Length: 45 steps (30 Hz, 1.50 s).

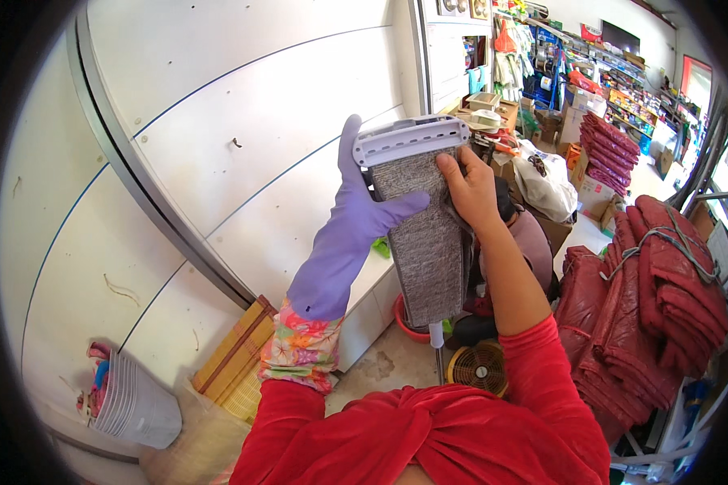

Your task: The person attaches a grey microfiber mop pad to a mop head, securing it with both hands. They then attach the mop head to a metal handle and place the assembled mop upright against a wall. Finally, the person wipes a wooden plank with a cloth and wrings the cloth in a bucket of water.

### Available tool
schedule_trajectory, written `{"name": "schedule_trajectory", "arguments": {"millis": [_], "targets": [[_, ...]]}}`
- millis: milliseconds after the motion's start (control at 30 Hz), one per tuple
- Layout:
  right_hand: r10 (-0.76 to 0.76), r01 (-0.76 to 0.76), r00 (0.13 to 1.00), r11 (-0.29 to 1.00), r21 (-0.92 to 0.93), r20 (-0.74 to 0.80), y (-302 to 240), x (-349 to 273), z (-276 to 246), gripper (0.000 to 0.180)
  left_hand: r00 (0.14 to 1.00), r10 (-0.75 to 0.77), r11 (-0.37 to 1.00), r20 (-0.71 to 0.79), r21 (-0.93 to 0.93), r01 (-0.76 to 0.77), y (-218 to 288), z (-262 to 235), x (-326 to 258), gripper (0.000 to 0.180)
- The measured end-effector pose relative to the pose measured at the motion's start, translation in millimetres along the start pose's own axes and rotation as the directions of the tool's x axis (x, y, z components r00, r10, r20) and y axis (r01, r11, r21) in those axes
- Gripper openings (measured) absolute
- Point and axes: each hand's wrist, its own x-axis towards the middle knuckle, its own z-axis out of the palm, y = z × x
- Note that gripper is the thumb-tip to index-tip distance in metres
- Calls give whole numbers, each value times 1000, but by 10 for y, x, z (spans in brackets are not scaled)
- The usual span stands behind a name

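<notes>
Head view: I take the flat mop as landmark; it is held raised in front of the red-sleeved torso, pole downward. My left hand, in a purple glove, is half curled at the mop's left edge, thumb laid across the grey pad. My bare right hand grips its upper right edge, thumb pressed on the pad, other fingertips partly hidden. Right of the mop: tied dark-red bundles. Below it: a round fan.
</notes>
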Motion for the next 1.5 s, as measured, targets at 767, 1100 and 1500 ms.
{"name": "schedule_trajectory", "arguments": {"millis": [767,1100,1500], "targets": [[43,-48,997,995,-83,-57,-14,47,-20,51,989,44,994,-138,-90,-57,-40,117,61,76],[39,-41,999,996,-79,-20,-45,19,25,52,978,-8,973,-208,-229,-41,27,103,45,62],[93,-94,996,994,-53,-9,-42,-17,69,51,974,35,997,-224,-60,-50,-150,140,-128,84]]}}
